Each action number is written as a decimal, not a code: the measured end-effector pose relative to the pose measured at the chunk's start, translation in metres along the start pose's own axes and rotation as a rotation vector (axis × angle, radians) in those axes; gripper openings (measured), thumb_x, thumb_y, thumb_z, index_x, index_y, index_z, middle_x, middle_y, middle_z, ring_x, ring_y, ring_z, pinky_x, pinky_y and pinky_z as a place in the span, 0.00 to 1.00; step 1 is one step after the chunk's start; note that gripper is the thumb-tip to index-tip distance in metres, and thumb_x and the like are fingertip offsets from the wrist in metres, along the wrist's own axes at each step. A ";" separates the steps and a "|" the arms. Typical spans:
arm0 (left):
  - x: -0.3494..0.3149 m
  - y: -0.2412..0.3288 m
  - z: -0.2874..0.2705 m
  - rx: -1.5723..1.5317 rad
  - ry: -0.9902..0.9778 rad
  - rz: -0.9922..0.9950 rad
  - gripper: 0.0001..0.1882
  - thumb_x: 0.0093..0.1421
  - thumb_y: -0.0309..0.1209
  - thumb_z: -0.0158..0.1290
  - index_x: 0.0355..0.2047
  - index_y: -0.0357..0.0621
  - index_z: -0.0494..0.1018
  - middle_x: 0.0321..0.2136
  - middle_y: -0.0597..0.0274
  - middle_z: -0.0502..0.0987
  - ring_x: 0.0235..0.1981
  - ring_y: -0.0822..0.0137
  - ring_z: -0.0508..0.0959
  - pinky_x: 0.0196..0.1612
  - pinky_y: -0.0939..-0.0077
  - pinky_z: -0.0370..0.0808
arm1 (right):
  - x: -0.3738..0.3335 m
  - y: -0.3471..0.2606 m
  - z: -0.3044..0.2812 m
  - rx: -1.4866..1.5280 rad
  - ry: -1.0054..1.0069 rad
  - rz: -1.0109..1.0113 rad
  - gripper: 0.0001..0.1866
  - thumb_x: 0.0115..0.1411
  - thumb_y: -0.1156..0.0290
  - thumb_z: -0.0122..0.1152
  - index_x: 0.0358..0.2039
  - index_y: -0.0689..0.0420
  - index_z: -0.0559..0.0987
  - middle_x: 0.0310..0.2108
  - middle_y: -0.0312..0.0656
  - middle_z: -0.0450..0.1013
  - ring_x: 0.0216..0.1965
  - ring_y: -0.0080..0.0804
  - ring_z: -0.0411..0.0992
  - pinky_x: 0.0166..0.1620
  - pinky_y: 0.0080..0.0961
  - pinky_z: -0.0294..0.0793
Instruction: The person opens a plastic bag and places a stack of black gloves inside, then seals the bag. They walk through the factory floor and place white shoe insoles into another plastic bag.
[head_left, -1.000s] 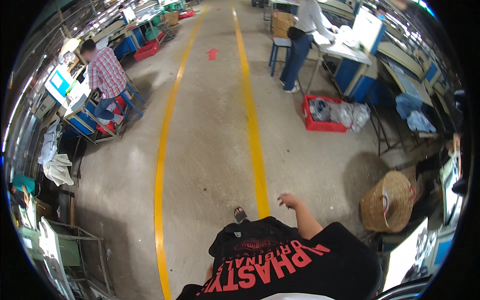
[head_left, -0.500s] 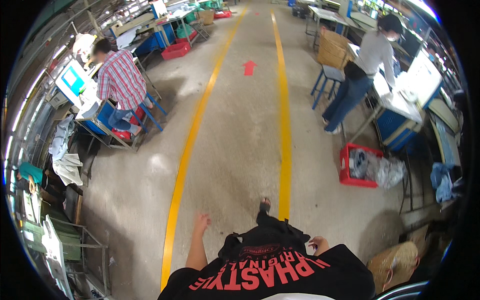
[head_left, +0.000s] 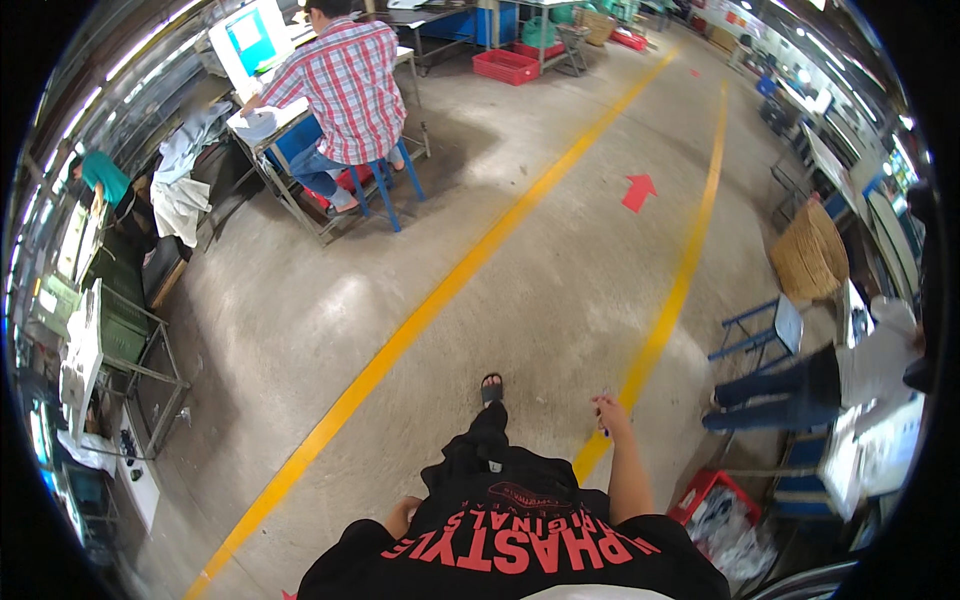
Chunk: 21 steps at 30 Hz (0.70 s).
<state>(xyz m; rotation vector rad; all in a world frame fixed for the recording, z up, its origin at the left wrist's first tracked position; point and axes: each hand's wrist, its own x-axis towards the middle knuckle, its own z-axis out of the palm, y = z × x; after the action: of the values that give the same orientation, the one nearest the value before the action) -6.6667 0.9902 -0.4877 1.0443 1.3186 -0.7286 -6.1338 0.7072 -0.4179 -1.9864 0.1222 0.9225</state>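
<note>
I am walking on a grey concrete floor between two yellow lines. My right hand swings out by my hip over the right yellow line, its fingers curled around what looks like a thin dark object. Only part of my left hand shows, low at my left side and half hidden behind my black shirt; whether it holds anything is hidden. One sandalled foot steps forward.
A person in a plaid shirt sits on a blue stool at a desk with a monitor, far left. Another person bends by a blue stool on the right. Red crate, woven basket, metal rack, red floor arrow.
The view has swung left as I walk. The seated person in plaid is now closer. My right hand has swung forward and my left hand has dropped back to my side.
</note>
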 end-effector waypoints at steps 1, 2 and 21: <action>0.009 0.031 -0.007 -0.008 0.004 0.015 0.22 0.68 0.43 0.50 0.54 0.45 0.80 0.48 0.52 0.84 0.46 0.54 0.83 0.48 0.57 0.78 | 0.024 -0.021 0.006 -0.037 -0.046 0.041 0.16 0.70 0.61 0.50 0.47 0.56 0.81 0.30 0.41 0.73 0.19 0.32 0.70 0.23 0.33 0.72; 0.017 0.064 -0.013 -0.013 0.009 0.042 0.22 0.68 0.44 0.50 0.54 0.44 0.80 0.48 0.52 0.84 0.46 0.54 0.83 0.49 0.57 0.79 | 0.041 -0.032 0.016 -0.089 -0.075 0.108 0.16 0.70 0.61 0.51 0.49 0.56 0.80 0.31 0.43 0.74 0.19 0.33 0.71 0.24 0.35 0.73; -0.259 0.988 0.027 0.470 -0.521 1.798 0.18 0.65 0.19 0.48 0.51 0.46 0.81 0.51 0.59 0.79 0.56 0.54 0.76 0.62 0.60 0.69 | 0.459 -0.264 -0.103 -0.099 -0.118 0.573 0.13 0.65 0.64 0.63 0.43 0.61 0.78 0.33 0.45 0.74 0.20 0.35 0.67 0.24 0.39 0.73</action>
<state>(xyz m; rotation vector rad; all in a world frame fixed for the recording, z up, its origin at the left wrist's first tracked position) -5.8049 1.3193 -0.0474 1.7133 -0.5036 0.1650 -5.6367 0.9002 -0.5000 -2.0150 0.6126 1.4268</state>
